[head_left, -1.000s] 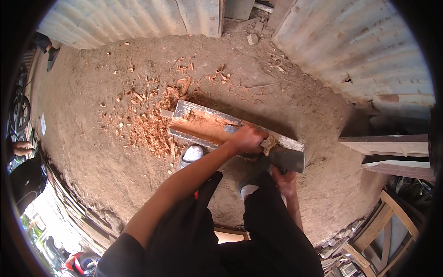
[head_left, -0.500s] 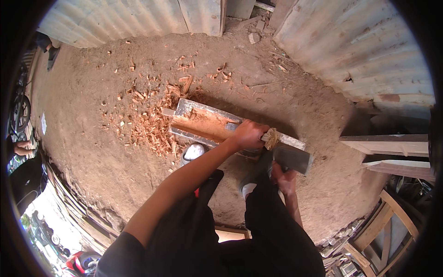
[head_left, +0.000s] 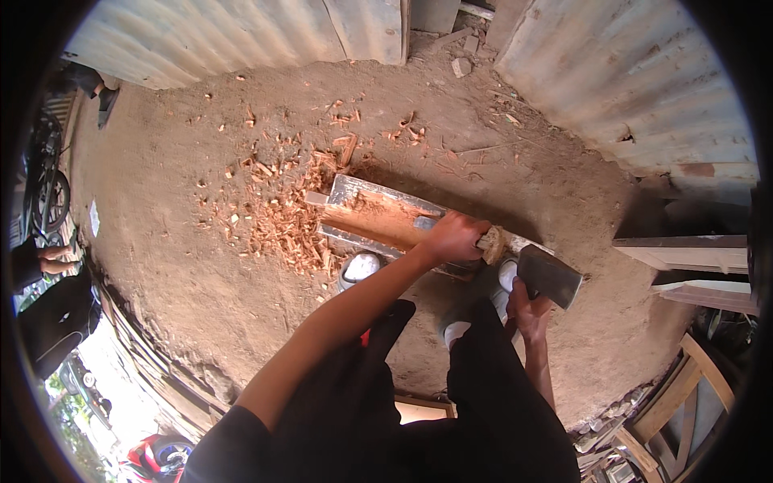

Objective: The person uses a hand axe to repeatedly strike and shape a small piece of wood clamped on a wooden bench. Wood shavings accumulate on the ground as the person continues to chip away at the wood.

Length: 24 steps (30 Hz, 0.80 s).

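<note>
Left fingers curl tight round the frayed-topped chisel over rough, hollowed wood; right fingers clasp the dark, slab-headed mallet!

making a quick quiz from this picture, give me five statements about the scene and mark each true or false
1. The left hand grips a chisel. True.
2. The right hand is empty. False: it holds a dark blocky tool.
3. Wood shavings are scattered on the ground by the left end of the hollowed timber. True.
4. The hollowed timber stands on end. False: it lies down, with its hollow facing up.
5. Corrugated metal sheets show in the upper part of the view. True.
</note>
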Tool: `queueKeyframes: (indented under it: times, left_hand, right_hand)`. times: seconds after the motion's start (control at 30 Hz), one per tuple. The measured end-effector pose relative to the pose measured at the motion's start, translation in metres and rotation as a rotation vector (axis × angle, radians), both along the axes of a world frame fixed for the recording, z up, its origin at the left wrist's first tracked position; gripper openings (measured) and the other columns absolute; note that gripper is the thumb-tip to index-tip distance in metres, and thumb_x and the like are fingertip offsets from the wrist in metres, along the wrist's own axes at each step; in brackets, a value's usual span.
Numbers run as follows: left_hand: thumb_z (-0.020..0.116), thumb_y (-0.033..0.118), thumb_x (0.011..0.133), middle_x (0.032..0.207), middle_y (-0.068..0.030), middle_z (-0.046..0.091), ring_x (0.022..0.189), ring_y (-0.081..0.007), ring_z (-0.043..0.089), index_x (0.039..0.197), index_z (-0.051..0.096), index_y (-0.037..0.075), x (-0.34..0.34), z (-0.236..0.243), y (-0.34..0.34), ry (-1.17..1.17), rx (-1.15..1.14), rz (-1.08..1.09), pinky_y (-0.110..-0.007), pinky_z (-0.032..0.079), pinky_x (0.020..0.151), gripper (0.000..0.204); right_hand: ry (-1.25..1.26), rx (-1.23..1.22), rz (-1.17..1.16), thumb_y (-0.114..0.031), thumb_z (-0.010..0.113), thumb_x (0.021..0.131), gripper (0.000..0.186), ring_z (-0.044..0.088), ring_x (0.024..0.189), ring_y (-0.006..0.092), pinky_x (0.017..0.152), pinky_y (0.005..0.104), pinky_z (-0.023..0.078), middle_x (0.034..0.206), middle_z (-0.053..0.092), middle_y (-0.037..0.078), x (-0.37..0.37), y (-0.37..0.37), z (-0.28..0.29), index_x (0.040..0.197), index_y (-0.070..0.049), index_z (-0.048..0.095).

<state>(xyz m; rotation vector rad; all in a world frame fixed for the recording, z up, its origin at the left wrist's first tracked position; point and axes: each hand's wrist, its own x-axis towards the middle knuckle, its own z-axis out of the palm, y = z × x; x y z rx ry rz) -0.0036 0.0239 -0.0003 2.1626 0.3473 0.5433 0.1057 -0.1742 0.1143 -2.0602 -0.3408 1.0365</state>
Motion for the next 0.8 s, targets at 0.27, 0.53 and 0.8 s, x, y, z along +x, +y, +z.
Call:
queueKeyframes:
  times: [0.27, 0.53, 0.8]
  left_hand:
    - [0.076, 0.024, 0.067, 0.081, -0.0131, 0.072, 0.076, -0.0376, 0.071, 0.088, 0.066, 0.008, -0.001, 0.0, -0.002, 0.016, 0.007, 0.018, -0.048, 0.058, 0.07, 0.028]
    - [0.081, 0.025, 0.061, 0.084, -0.0134, 0.07, 0.082, -0.0347, 0.07, 0.085, 0.065, 0.008, -0.014, -0.017, 0.0, 0.026, 0.139, -0.033, -0.046, 0.056, 0.069, 0.034]
    - [0.083, 0.028, 0.063, 0.075, -0.0107, 0.07, 0.07, -0.0337, 0.071, 0.086, 0.064, 0.009, -0.022, -0.015, 0.003, 0.119, 0.128, -0.125, -0.047, 0.056, 0.063, 0.035]
  right_hand:
    - [0.109, 0.001, -0.057, -0.012, 0.068, 0.094, 0.022, 0.057, 0.053, 0.0111, 0.046, 0.0299, 0.043, 0.069, 0.062, 0.004, 0.004, -0.005, -0.013, 0.113, -0.001, 0.068]
    - [-0.09, 0.046, 0.241, -0.01, 0.069, 0.093, 0.02, 0.054, 0.05, 0.0119, 0.044, 0.0306, 0.041, 0.069, 0.06, 0.004, 0.0, -0.001, -0.001, 0.108, 0.001, 0.063]
    - [-0.246, 0.148, 0.459, -0.01, 0.071, 0.092, 0.034, 0.067, 0.095, 0.025, 0.086, 0.0373, 0.054, 0.105, 0.071, 0.013, -0.006, 0.009, 0.013, 0.123, 0.004, 0.063]
